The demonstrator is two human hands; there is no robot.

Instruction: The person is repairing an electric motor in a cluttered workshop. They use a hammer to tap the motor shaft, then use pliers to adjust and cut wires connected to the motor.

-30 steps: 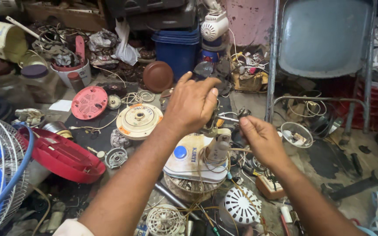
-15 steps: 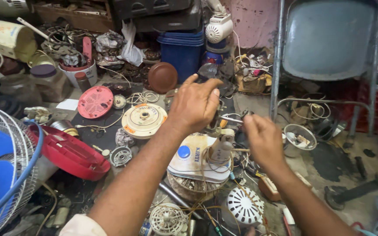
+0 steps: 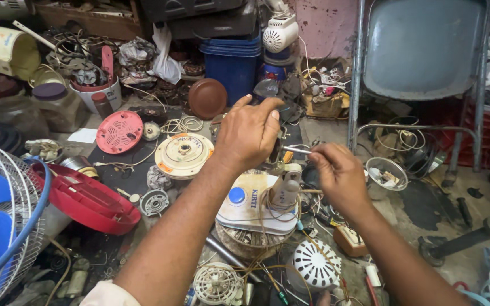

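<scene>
Head view, white tub [image 3: 93,93] holding parts, clear bowl [image 3: 387,173] holding scraps

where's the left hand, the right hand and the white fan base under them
left hand [image 3: 249,134], head view, on the back of the hand
right hand [image 3: 338,173], head view, on the back of the hand
white fan base [image 3: 245,207], head view, on its flat top by the blue button

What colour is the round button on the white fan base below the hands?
Blue, on the white fan base; the head view shows the button clearly.
</scene>
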